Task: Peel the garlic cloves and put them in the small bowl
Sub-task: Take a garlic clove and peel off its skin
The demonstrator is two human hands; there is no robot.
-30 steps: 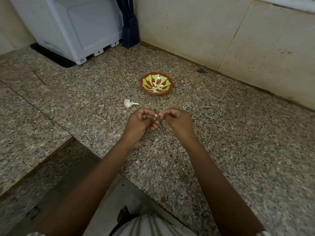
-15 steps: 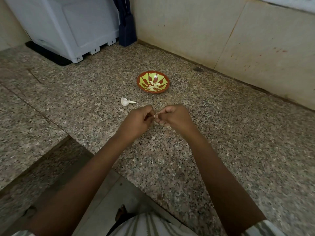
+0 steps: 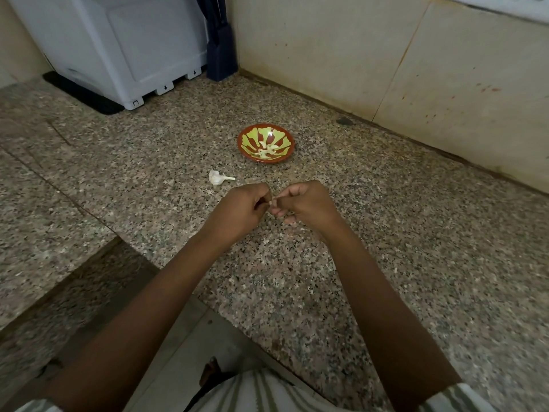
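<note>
Now left hand (image 3: 237, 209) and right hand (image 3: 309, 203) both pinch garlic clove (image 3: 271, 201); small bowl (image 3: 241, 150) at 12 o'clock. Best: nail under skin, peel outward, grip firm.

Above the speckled granite counter (image 3: 386, 233), the left hand (image 3: 237, 211) and right hand (image 3: 309, 206) meet, both pinching a small garlic clove (image 3: 271, 201) between them. Just beyond lies a garlic bulb remnant (image 3: 215, 177). Farther back, the red-and-green small bowl (image 3: 243, 150) holds peeled cloves (image 3: 267, 150).
</note>
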